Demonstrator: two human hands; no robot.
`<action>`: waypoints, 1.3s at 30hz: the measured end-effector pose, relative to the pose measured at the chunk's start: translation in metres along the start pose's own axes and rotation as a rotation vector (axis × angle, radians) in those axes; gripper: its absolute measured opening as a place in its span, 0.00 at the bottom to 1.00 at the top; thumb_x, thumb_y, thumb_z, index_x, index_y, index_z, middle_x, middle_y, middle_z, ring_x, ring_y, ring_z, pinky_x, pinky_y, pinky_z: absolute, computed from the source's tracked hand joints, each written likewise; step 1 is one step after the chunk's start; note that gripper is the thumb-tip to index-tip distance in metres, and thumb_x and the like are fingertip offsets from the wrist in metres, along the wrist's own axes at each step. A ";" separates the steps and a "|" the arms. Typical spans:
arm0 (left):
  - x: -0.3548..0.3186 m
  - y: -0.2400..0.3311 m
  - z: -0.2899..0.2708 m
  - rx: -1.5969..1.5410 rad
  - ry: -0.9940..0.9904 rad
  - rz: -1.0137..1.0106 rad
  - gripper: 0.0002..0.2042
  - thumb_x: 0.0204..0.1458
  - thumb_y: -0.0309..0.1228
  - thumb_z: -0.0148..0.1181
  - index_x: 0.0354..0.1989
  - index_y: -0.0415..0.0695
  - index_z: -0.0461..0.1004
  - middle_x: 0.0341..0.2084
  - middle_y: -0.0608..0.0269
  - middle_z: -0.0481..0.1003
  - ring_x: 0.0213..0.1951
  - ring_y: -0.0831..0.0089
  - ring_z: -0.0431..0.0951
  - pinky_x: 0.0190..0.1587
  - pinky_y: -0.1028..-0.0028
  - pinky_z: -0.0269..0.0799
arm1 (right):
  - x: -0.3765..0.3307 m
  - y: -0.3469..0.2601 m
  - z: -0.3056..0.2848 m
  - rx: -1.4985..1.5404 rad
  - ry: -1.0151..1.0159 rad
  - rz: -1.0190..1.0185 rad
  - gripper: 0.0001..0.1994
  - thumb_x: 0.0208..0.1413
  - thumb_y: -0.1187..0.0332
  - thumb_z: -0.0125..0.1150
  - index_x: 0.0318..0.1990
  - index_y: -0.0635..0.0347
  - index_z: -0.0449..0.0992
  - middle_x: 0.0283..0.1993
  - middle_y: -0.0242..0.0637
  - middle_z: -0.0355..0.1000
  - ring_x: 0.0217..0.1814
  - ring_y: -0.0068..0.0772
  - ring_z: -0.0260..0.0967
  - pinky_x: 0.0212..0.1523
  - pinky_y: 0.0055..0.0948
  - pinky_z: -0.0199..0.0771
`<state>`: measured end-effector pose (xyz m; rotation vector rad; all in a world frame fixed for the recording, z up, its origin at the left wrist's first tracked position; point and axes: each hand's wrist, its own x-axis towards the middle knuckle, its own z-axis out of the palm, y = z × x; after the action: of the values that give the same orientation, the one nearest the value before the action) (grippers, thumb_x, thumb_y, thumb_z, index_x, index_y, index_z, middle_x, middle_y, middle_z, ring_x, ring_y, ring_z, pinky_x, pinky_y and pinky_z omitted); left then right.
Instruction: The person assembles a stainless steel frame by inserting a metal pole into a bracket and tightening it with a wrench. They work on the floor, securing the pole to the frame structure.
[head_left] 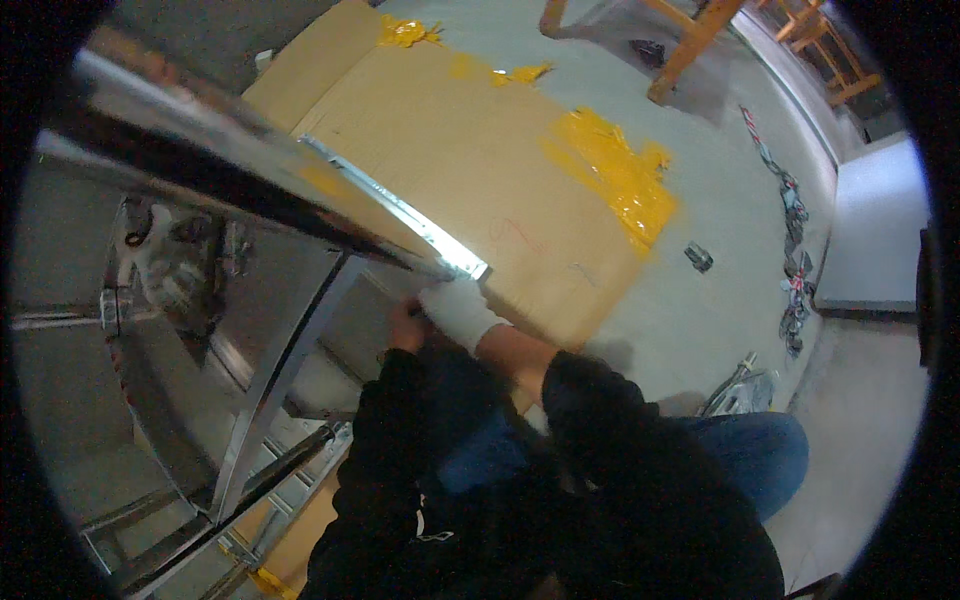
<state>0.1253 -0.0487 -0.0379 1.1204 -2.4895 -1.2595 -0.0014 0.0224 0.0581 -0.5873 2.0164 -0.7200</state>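
Observation:
My right hand [458, 311] wears a white glove. Its curled fingers are at the lower edge of a dark shiny metal frame [250, 180], beside the near end of a thin silver metal strip [400, 210]. What those fingers grip is hidden. Bare and in shadow, my left hand [405, 326] is closed just left of the glove, its fingers close to the right hand's. Anything between them is too small to make out. The strip slants over a brown cardboard sheet [470, 180], its near end just above the glove.
Metal bars and a slanted strut [285, 385] fill the left side, with a crumpled pale bag [175, 265] behind them. Yellow tape [625, 190] patches the cardboard. To the right lie a small dark object [698, 257] and a knotted cord [790, 220]. Wooden legs [690, 50] stand at the back.

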 end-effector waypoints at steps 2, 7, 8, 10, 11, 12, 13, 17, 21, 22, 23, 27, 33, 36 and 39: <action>0.005 0.000 0.001 -0.027 -0.056 -0.133 0.12 0.45 0.33 0.58 0.34 0.36 0.76 0.29 0.51 0.77 0.33 0.60 0.78 0.36 0.65 0.71 | 0.004 0.006 0.001 -0.429 -0.062 -0.285 0.12 0.54 0.66 0.46 0.39 0.64 0.73 0.38 0.48 0.73 0.41 0.49 0.73 0.40 0.40 0.73; 0.007 0.023 -0.005 -0.019 -0.044 -0.224 0.12 0.45 0.32 0.58 0.35 0.36 0.76 0.32 0.50 0.78 0.35 0.61 0.78 0.36 0.64 0.71 | 0.013 0.025 0.009 -0.658 0.110 -0.529 0.11 0.51 0.67 0.48 0.36 0.63 0.74 0.37 0.48 0.74 0.39 0.48 0.74 0.36 0.43 0.72; 0.005 0.027 -0.008 -0.022 -0.051 -0.248 0.13 0.45 0.31 0.58 0.36 0.36 0.76 0.33 0.50 0.78 0.35 0.60 0.78 0.36 0.64 0.72 | 0.009 0.022 0.004 -0.654 0.055 -0.544 0.11 0.51 0.67 0.48 0.36 0.62 0.74 0.37 0.48 0.74 0.38 0.47 0.74 0.36 0.44 0.72; 0.004 0.034 -0.013 -0.032 -0.066 -0.296 0.13 0.46 0.31 0.58 0.37 0.35 0.76 0.33 0.50 0.78 0.35 0.59 0.79 0.37 0.64 0.72 | 0.010 0.022 0.003 -0.668 -0.024 -0.526 0.11 0.51 0.67 0.48 0.35 0.62 0.75 0.36 0.48 0.74 0.37 0.47 0.74 0.35 0.44 0.72; 0.005 0.040 -0.015 -0.011 -0.085 -0.316 0.13 0.46 0.30 0.58 0.38 0.35 0.76 0.33 0.49 0.78 0.35 0.58 0.79 0.37 0.65 0.72 | 0.014 0.019 0.003 -0.681 -0.032 -0.494 0.11 0.51 0.67 0.48 0.35 0.61 0.75 0.35 0.47 0.74 0.36 0.47 0.74 0.35 0.44 0.72; 0.006 0.049 -0.014 0.009 -0.105 -0.336 0.13 0.46 0.30 0.58 0.38 0.35 0.76 0.34 0.49 0.77 0.35 0.58 0.79 0.37 0.65 0.72 | 0.017 0.018 0.003 -0.693 -0.041 -0.460 0.11 0.51 0.67 0.47 0.35 0.61 0.75 0.34 0.47 0.75 0.35 0.47 0.74 0.35 0.45 0.72; 0.008 0.054 -0.014 0.029 -0.126 -0.356 0.13 0.46 0.30 0.58 0.38 0.35 0.76 0.34 0.49 0.77 0.35 0.58 0.79 0.38 0.65 0.72 | 0.017 0.021 0.002 -0.666 -0.019 -0.450 0.11 0.52 0.67 0.47 0.35 0.60 0.75 0.34 0.46 0.75 0.35 0.47 0.74 0.36 0.45 0.72; 0.008 -0.015 -0.003 -0.008 -0.034 -0.166 0.13 0.45 0.30 0.58 0.38 0.35 0.76 0.33 0.48 0.77 0.34 0.59 0.79 0.37 0.65 0.72 | 0.008 0.010 0.009 -0.453 0.036 -0.306 0.12 0.54 0.66 0.45 0.35 0.59 0.76 0.34 0.45 0.75 0.36 0.48 0.74 0.37 0.45 0.72; 0.009 0.008 -0.003 -0.095 -0.074 -0.327 0.12 0.44 0.29 0.59 0.34 0.34 0.76 0.30 0.48 0.77 0.33 0.58 0.79 0.36 0.64 0.72 | 0.007 0.018 0.003 -0.557 -0.017 -0.319 0.12 0.55 0.66 0.44 0.37 0.60 0.74 0.36 0.45 0.75 0.36 0.48 0.74 0.36 0.43 0.73; 0.010 0.026 -0.008 -0.109 -0.100 -0.351 0.11 0.44 0.29 0.59 0.33 0.34 0.77 0.29 0.47 0.77 0.33 0.58 0.78 0.36 0.64 0.72 | 0.007 0.021 0.000 -0.569 0.000 -0.344 0.12 0.55 0.66 0.44 0.37 0.60 0.74 0.37 0.45 0.75 0.36 0.48 0.74 0.35 0.44 0.73; 0.009 0.023 -0.011 -0.078 -0.033 -0.316 0.11 0.43 0.29 0.59 0.33 0.34 0.77 0.28 0.47 0.77 0.33 0.58 0.78 0.36 0.64 0.72 | 0.004 0.017 0.001 -0.579 0.010 -0.389 0.12 0.55 0.66 0.44 0.37 0.61 0.74 0.37 0.45 0.75 0.36 0.48 0.74 0.35 0.44 0.73; 0.003 0.028 -0.004 0.021 0.058 -0.268 0.10 0.43 0.29 0.59 0.32 0.35 0.77 0.27 0.48 0.77 0.32 0.58 0.78 0.36 0.64 0.71 | 0.008 0.023 0.008 -0.564 0.027 -0.395 0.11 0.55 0.67 0.45 0.36 0.61 0.73 0.37 0.46 0.74 0.36 0.48 0.74 0.33 0.44 0.73; 0.008 0.020 -0.010 -0.027 0.004 -0.223 0.11 0.44 0.29 0.59 0.33 0.34 0.76 0.26 0.49 0.77 0.29 0.59 0.78 0.34 0.65 0.71 | 0.009 0.010 0.021 -0.459 0.154 -0.304 0.10 0.52 0.68 0.48 0.34 0.59 0.77 0.35 0.44 0.76 0.36 0.45 0.75 0.33 0.41 0.74; 0.004 0.030 -0.012 -0.195 -0.005 -0.263 0.13 0.45 0.30 0.59 0.35 0.33 0.75 0.26 0.52 0.77 0.28 0.62 0.77 0.34 0.66 0.71 | 0.014 0.022 -0.006 -0.699 -0.063 -0.369 0.13 0.54 0.64 0.47 0.38 0.62 0.75 0.36 0.46 0.75 0.38 0.46 0.74 0.36 0.43 0.74; -0.003 0.011 -0.011 -0.479 0.141 -0.432 0.14 0.45 0.30 0.60 0.38 0.33 0.74 0.29 0.56 0.76 0.29 0.66 0.76 0.34 0.66 0.71 | 0.013 0.043 -0.047 -0.513 0.091 -0.365 0.16 0.52 0.57 0.52 0.40 0.59 0.74 0.34 0.47 0.74 0.35 0.47 0.74 0.34 0.41 0.74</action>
<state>0.1258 -0.0502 -0.0218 1.5782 -1.7523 -1.6897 -0.0535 0.0572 0.0419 -1.2649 2.2142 -0.4339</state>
